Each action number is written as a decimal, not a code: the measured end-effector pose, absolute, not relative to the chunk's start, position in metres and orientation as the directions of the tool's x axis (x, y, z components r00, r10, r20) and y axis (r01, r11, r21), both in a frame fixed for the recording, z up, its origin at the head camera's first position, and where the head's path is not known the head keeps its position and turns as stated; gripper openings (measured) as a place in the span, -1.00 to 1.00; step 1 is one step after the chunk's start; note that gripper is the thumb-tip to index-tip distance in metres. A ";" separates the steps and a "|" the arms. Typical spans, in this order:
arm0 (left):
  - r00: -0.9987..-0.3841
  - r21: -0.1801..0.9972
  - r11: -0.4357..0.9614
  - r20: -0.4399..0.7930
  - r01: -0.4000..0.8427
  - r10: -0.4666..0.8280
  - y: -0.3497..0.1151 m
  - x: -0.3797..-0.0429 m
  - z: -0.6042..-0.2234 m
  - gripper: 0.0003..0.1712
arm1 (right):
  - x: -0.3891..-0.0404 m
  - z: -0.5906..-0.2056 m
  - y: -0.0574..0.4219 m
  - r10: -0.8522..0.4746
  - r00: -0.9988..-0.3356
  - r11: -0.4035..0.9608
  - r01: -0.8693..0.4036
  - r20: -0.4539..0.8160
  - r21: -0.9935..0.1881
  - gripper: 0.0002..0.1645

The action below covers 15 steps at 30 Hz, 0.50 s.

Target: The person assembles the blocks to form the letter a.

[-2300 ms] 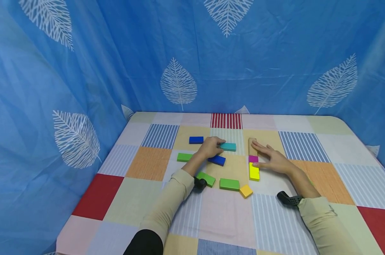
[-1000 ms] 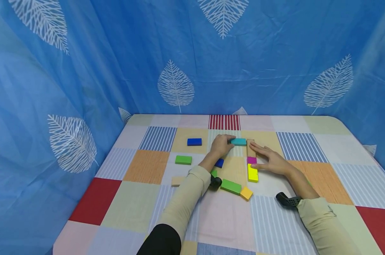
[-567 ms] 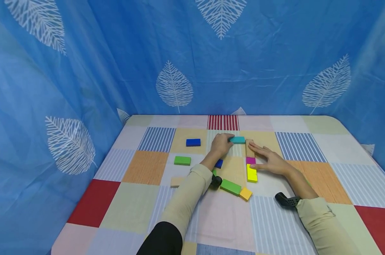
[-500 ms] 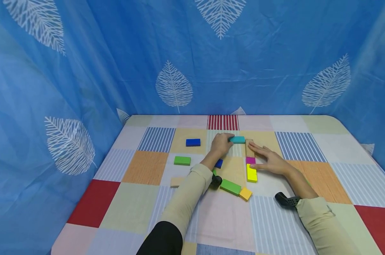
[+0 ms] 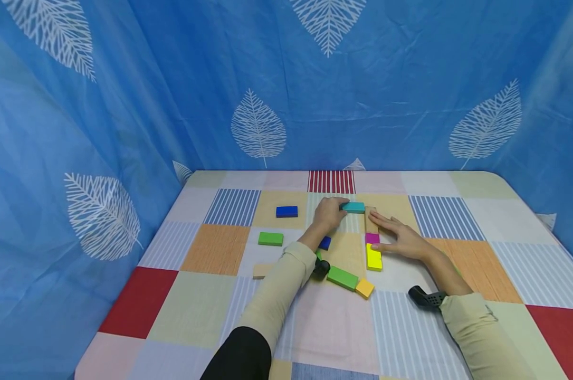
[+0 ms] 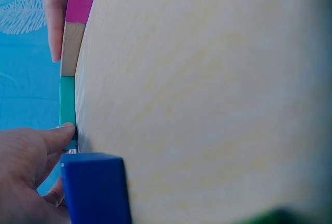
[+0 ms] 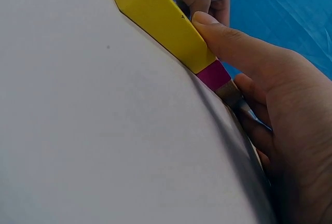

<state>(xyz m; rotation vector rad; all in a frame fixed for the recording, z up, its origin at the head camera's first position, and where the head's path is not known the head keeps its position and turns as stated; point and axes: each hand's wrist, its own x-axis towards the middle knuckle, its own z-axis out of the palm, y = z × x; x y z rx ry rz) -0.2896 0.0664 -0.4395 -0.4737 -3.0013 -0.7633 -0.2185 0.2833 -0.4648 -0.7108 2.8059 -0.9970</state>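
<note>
Patchwork surface point(image 5: 334, 327). L grip point(image 5: 328, 214) pinches teal blk point(image 5: 354, 207) end; R grip point(image 5: 402, 238), spread, touches wood blk point(image 5: 371, 227) & yellow blk point(image 5: 374, 259). Prob. light, stiff; hold long sides.

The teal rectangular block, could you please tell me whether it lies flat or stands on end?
Flat: the head view shows the teal rectangular block lying broad face up, the left hand gripping its left end.

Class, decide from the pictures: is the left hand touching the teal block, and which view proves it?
Touching. The left wrist view shows it plainly: the left hand has its thumb against the teal block, with no gap visible.
</note>
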 end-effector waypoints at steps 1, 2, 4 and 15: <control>-0.954 0.464 0.837 0.078 0.290 0.288 0.066 -0.290 -0.440 -0.59 | -0.218 -0.465 0.283 -0.451 -0.889 0.681 -0.398 0.075 -0.615 0.02; -0.954 0.462 0.838 0.074 0.291 0.290 0.066 -0.290 -0.440 -0.59 | -0.218 -0.466 0.283 -0.452 -0.889 0.681 -0.397 0.073 -0.616 0.02; -0.950 0.455 0.838 0.069 0.300 0.303 0.064 -0.290 -0.441 -0.57 | -0.218 -0.466 0.283 -0.449 -0.891 0.683 -0.391 0.068 -0.617 0.02; -0.913 0.560 0.736 0.097 0.380 0.397 0.039 -0.290 -0.424 -0.42 | -0.218 -0.464 0.281 -0.437 -0.898 0.698 -0.374 0.050 -0.611 0.02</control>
